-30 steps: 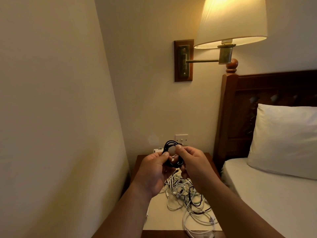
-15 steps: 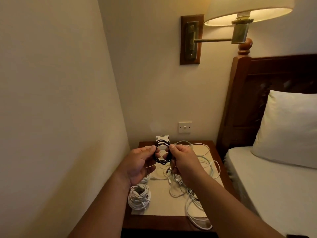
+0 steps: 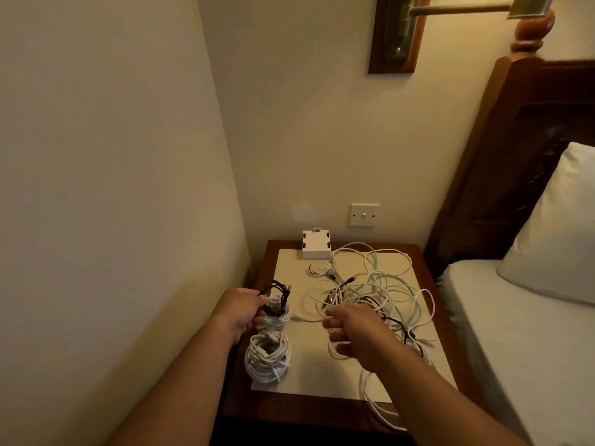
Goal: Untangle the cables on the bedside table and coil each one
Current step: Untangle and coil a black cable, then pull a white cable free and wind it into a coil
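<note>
My left hand [image 3: 240, 312] grips a small coiled black cable [image 3: 277, 292], low over a white coil [image 3: 277, 318] at the left of the bedside table [image 3: 267, 410]. A bigger white coil [image 3: 267, 354] lies just in front of it. My right hand [image 3: 357, 333] hovers over the near edge of a tangle of white, pale green and black cables [image 3: 376, 291] on the table's right half; its fingers are curled and blurred, and whether they hold a strand I cannot tell.
A cream mat [image 3: 309, 375] covers the tabletop. A white box [image 3: 316, 249] stands at the back. Walls close in on the left and behind, with a switch plate [image 3: 364, 214]. The bed [image 3: 521, 333] and pillow [image 3: 560, 230] lie right.
The view has tilted down. My hands have parted: the left carried the black coil down to the left over the white coil, and the right let go and moved right to the tangle.
</note>
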